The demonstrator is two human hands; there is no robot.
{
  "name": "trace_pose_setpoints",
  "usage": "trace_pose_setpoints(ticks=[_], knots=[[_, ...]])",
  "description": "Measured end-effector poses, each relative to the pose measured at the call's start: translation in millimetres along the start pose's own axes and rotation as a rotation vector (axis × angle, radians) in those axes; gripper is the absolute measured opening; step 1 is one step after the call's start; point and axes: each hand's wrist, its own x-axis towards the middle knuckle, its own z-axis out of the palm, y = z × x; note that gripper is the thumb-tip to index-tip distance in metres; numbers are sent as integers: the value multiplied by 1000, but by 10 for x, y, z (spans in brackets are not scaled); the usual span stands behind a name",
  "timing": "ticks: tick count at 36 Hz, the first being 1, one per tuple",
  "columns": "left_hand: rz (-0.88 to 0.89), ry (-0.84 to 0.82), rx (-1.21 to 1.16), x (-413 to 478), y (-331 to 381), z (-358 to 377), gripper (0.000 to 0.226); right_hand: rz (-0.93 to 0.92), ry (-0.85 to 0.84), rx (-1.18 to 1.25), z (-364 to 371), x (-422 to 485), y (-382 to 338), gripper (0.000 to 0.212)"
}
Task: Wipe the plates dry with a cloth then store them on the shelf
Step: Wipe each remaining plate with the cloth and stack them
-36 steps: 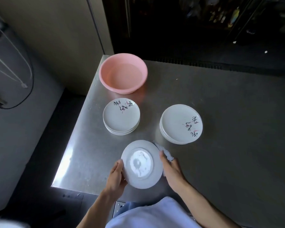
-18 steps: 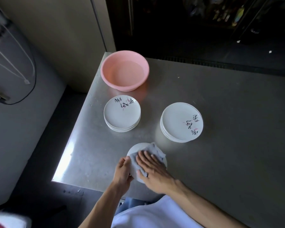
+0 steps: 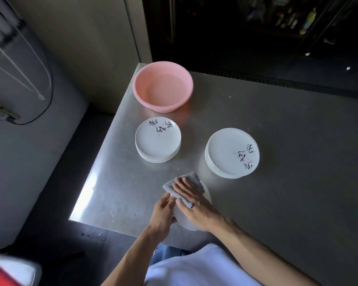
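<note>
the step in hand is the wiping. the left hand (image 3: 163, 211) grips one plate (image 3: 185, 222) by its left rim, with the fingers (image 3: 168, 200) curled round the edge, at the near side of the desk (image 3: 277, 131). i cannot tell whether the plate rests on the desk or is lifted. the right hand (image 3: 196, 203) lies flat on a grey cloth (image 3: 195, 176), fingers straight and open, pressing the cloth on the plate.

in my judgement the next move is to pass the cloth over the part not yet covered, near the wrist, while the left hand keeps the rim firm so the plate does not slip. no shelf shows plainly.

the pink basin (image 3: 137, 87) stands at the far left corner. it seems to hold only shallow water, no plates. between it and the hands stand the left stack (image 3: 158, 139) and the right stack (image 3: 232, 152), well apart. which one is dry i cannot tell.
</note>
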Motion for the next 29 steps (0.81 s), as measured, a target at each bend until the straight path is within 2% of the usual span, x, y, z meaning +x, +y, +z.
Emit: trace_pose_setpoints(ticks=[2,4,5,6,7,9,11,13,15,18,20,22,25,27,29], knots=[[7,-5,9,-22,35,4,28,168,45,46,-25,25,157,59],[11,6,33,-20,49,-5,30,487,79,92,-57,72,313,67],[11,11,46,-19,58,-7,29,588,89,98,-84,87,329,74],[10,12,58,-9,64,-8,29,604,97,87,-81,86,344,78],[6,10,61,2,71,-7,29,560,91,96,-97,70,299,74],[2,5,61,22,93,1,29,303,97,110,-63,9,155,61],[2,-12,58,35,100,5,27,59,93,106,-60,-73,9,58],[1,-33,65,38,79,-1,26,-47,89,75,1,-118,34,55],[-4,-12,14,40,43,-17,20,21,146,1,48,-116,142,54],[-36,68,-105,42,7,-35,18,448,233,65,38,-50,269,61],[-54,93,-126,32,21,-37,22,600,277,171,28,-18,268,67],[-61,101,-122,29,41,-47,24,508,280,211,18,-25,164,64],[-39,4,-18,16,87,-70,32,234,180,240,34,-64,-44,61],[-30,-68,71,-6,95,-105,33,36,96,126,107,-88,-64,58],[-45,-91,81,-7,88,-147,33,0,52,12,172,-52,49,58]])
